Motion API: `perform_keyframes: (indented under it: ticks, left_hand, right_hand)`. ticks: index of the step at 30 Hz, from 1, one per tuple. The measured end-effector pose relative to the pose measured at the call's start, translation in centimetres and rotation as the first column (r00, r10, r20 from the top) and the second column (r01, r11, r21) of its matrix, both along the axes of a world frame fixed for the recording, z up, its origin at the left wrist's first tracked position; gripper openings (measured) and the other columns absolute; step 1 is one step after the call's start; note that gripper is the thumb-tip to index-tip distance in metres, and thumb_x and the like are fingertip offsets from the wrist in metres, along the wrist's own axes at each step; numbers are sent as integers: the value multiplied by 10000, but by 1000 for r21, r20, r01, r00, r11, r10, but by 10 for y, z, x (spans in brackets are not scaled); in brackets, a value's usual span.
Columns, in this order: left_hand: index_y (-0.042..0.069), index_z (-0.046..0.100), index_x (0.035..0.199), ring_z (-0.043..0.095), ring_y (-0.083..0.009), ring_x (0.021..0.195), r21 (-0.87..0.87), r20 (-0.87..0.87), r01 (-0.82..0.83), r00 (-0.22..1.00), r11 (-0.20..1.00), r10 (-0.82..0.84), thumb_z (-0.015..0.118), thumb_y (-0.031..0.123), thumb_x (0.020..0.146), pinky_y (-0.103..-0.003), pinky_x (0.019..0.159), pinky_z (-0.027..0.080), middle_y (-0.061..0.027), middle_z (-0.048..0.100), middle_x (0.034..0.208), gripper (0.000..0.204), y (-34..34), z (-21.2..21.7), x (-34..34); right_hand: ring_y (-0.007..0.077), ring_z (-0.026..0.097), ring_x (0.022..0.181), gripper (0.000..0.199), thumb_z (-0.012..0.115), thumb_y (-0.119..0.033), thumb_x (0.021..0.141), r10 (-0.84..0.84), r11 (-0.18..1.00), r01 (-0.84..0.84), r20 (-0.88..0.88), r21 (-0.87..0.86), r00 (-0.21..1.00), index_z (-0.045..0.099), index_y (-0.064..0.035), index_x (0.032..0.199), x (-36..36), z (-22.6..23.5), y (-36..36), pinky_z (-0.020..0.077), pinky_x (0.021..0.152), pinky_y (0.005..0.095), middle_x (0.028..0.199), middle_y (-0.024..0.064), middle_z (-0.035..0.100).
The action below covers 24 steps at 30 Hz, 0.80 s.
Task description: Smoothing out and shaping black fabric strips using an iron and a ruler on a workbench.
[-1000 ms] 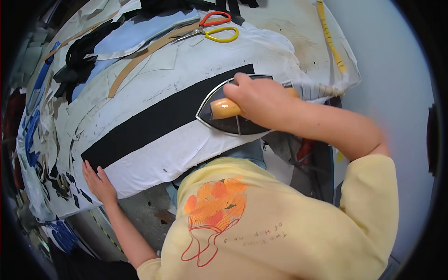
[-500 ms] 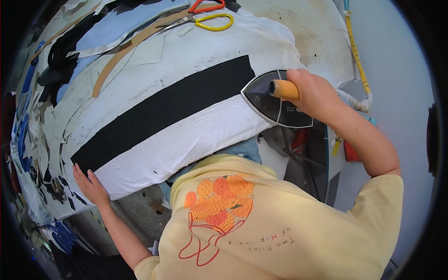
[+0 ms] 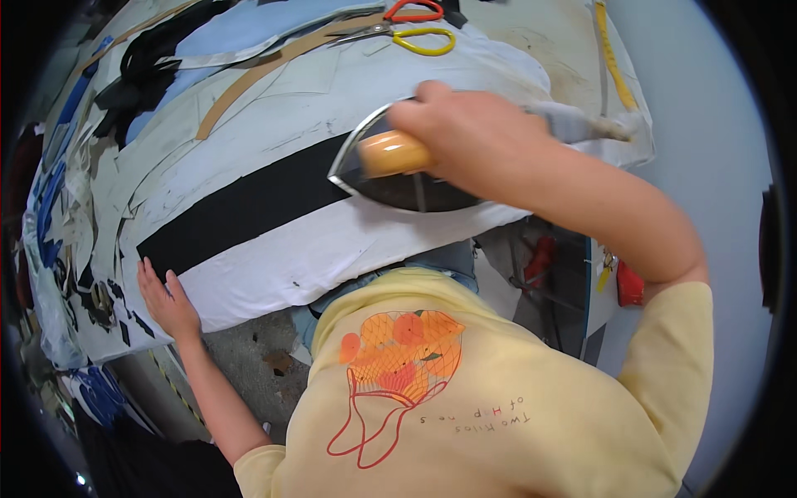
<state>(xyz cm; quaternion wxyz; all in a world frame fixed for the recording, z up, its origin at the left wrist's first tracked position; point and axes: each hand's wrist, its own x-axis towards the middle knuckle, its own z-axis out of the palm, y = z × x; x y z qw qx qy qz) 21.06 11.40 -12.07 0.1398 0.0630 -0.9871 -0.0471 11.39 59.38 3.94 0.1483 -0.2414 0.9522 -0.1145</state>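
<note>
A long black fabric strip (image 3: pixel 249 203) lies flat across the white cloth covering (image 3: pixel 290 257) of the table. My right hand (image 3: pixel 465 137) is wrapped round the wooden handle of a clothes iron (image 3: pixel 374 187). The iron's soleplate covers the right part of the strip, its pointed tip facing left. At the strip's left end rests my left hand (image 3: pixel 170 303), palm down with fingers stretched out, fingertips at the strip's lower corner.
Scissors (image 3: pixel 415 37) with one red and one yellow handle lie at the far side. Near them are a tan strip (image 3: pixel 241 87), light blue fabric (image 3: pixel 232 37) and black scraps (image 3: pixel 154 70). The iron's wrapped cord (image 3: pixel 610 62) runs up at the right.
My right hand has moved the iron left along the black strip, covering more of it. My left hand stays at the strip's left end. The whole view has shifted slightly.
</note>
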Motion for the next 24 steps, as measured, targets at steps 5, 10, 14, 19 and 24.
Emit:
perform_keyframes:
  ticks: [5, 10, 14, 19, 24]
  left_hand:
    - [61, 442, 1433, 380, -370, 1382, 17, -9, -6, 1000, 1000, 6, 513, 236, 973, -444, 1128, 309, -183, 433, 1481, 497, 5, 2, -2]
    - [64, 452, 1424, 385, -369, 1379, 37, -18, -14, 1000, 999, 14, 519, 224, 966, -456, 1121, 311, -182, 441, 1476, 489, 8, 6, 3]
    - [70, 508, 1383, 409, -364, 1364, 34, -162, 16, 987, 999, -10, 533, 170, 943, -468, 1109, 315, -166, 468, 1460, 452, 16, 11, 5]
    - [44, 643, 1042, 581, -295, 1110, 236, -175, 44, 985, 971, -2, 600, 91, 894, -392, 970, 435, -98, 639, 1219, 161, 19, 13, 6]
    - [68, 629, 963, 592, -293, 1072, 254, -238, -31, 967, 967, 94, 637, 64, 847, -394, 933, 449, -74, 652, 1158, 116, 11, 6, 13]
  right_hand:
    - [355, 675, 801, 152, 621, -133, 856, 123, 992, -123, 3, -20, 992, 602, -59, 987, -14, -26, -43, 544, 668, 444, 929, 181, 621]
    - [354, 681, 806, 193, 637, -131, 840, 92, 989, -84, -63, 121, 994, 586, -85, 1020, -7, -33, -21, 553, 673, 448, 943, 151, 644]
    - [369, 652, 906, 295, 726, -129, 774, -56, 988, 65, -64, 142, 996, 563, -103, 1019, -6, -28, 6, 528, 754, 462, 1012, 127, 628]
    - [375, 623, 896, 328, 779, -249, 800, -67, 991, 70, -25, 114, 997, 579, -94, 1008, -20, -14, -9, 505, 745, 436, 1014, 111, 616]
    - [379, 642, 896, 368, 748, -292, 826, 110, 992, -109, -2, 57, 994, 523, -63, 1007, -10, -1, -112, 514, 742, 463, 1007, 171, 616]
